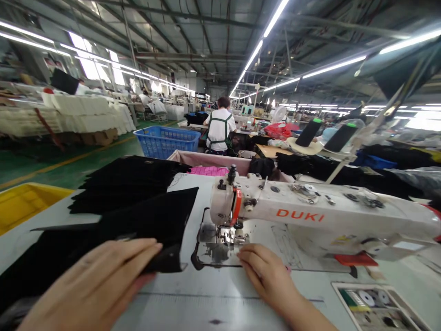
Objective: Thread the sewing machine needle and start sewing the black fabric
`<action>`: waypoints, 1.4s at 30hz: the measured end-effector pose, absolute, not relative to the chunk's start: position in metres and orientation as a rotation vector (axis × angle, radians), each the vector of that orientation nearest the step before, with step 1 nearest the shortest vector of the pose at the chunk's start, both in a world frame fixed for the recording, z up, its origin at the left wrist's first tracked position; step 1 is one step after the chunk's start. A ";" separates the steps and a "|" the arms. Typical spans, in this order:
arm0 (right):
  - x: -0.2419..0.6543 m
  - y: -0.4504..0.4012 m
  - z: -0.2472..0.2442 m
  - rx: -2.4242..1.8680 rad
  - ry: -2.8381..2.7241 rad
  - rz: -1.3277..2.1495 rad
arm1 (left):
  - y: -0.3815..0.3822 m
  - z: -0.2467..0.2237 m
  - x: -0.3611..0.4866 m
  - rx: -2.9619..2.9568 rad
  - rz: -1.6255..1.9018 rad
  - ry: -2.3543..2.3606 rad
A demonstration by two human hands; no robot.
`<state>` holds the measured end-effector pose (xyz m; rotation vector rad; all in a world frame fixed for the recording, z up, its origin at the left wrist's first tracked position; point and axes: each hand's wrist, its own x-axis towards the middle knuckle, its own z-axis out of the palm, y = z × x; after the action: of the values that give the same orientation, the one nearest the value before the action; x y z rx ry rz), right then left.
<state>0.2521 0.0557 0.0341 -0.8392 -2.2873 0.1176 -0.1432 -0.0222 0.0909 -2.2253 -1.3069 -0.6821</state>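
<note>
My left hand (99,276) lies along the near edge of a black fabric piece (155,220), fingers together on top and the thumb below, gripping it. This piece lies left of the needle area, overlapping more black cloth. Close in front of the presser foot (231,235) of the white sewing machine (310,214), my right hand (267,273) rests by the metal needle plate (220,253). Its fingers are bent and drawn together; anything between the fingertips is too small to make out. No cloth shows under the presser foot.
A stack of black fabric pieces (120,179) lies at the table's back left. Beyond are a yellow bin (34,197), a blue basket (167,140) and a pink-lined container (223,161). A bobbin tray (374,303) sits front right. Another person (220,126) sits ahead.
</note>
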 end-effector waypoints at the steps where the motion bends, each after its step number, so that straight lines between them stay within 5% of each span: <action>1: 0.245 0.061 0.039 -0.799 -2.313 0.116 | -0.018 0.082 -0.125 -2.270 -0.634 -1.246; 12: 0.200 0.092 0.017 -0.657 -2.536 0.200 | 0.048 0.004 -0.071 -2.641 -0.464 -1.096; 42: 0.207 0.082 0.026 -0.904 -2.500 0.346 | 0.065 0.020 -0.039 -2.738 -0.717 -1.139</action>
<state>0.2069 0.0823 0.0259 -0.9043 -2.4995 0.3464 -0.0391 0.0645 0.0203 -2.7379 -1.1385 -0.7166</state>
